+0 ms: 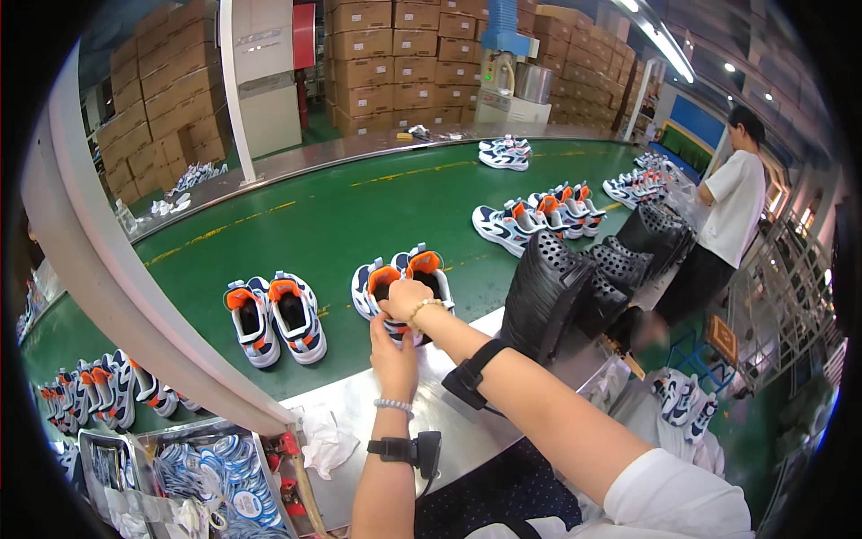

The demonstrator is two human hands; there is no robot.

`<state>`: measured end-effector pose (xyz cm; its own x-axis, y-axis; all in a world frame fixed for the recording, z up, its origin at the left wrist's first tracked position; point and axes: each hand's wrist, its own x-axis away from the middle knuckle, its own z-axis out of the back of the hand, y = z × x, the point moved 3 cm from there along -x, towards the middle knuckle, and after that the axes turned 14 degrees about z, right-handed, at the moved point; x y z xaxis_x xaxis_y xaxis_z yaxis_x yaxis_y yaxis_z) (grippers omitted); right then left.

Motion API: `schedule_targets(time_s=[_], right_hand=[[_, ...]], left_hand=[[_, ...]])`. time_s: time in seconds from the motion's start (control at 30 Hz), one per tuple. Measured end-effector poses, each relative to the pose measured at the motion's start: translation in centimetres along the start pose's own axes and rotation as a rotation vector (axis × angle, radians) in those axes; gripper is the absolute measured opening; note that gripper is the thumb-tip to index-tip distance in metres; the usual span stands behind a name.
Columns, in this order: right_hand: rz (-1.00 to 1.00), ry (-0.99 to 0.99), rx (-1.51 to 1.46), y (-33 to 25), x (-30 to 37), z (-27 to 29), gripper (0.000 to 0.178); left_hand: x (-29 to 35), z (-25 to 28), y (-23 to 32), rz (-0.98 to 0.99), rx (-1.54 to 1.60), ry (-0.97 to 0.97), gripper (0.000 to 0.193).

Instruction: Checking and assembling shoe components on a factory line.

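A pair of white, navy and orange sneakers (pixel 422 262) stands on the green conveyor belt right in front of me. My right hand (pixel 406 298) is closed over the front of the left shoe's opening. Its fingertips are hidden, and I cannot make out what they pinch. Just below, my left hand (pixel 391 346) has its fingers pressed to the front of the same shoe, close to my right fingers. Both forearms wear black straps, and each wrist has a beaded or coiled band. To the left stands a second pair of matching sneakers (pixel 299 316).
Black perforated moulds (pixel 545 292) stand close on my right, with more sneakers (pixel 503 229) behind. A metal tray of round tags (pixel 215 476) sits at lower left, beside crumpled white paper (pixel 325 440). A white post (pixel 153 287) rises at left. A co-worker (pixel 732 193) stands at far right.
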<state>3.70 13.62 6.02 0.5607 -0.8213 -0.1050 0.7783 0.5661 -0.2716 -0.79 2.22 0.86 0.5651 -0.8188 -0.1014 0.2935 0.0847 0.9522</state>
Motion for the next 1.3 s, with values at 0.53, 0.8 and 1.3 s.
schedule_targets(time_s=[0.53,0.8,1.3], right_hand=[[0.2,0.193,-0.03,-0.8,2.5,0.3,0.026],[0.884,0.404,-0.071,0.6,22.9,14.6,0.024],[0.021,0.848,-0.021,27.8,29.1,27.8,0.031]], left_hand=[[-0.8,-0.5,-1.6,0.0,-0.037,-0.025,0.035],[1.5,-1.6,3.2,-0.459,-0.291,0.168,0.052],[-8.0,-10.7,7.5,0.248,-1.091,-0.742,0.104]])
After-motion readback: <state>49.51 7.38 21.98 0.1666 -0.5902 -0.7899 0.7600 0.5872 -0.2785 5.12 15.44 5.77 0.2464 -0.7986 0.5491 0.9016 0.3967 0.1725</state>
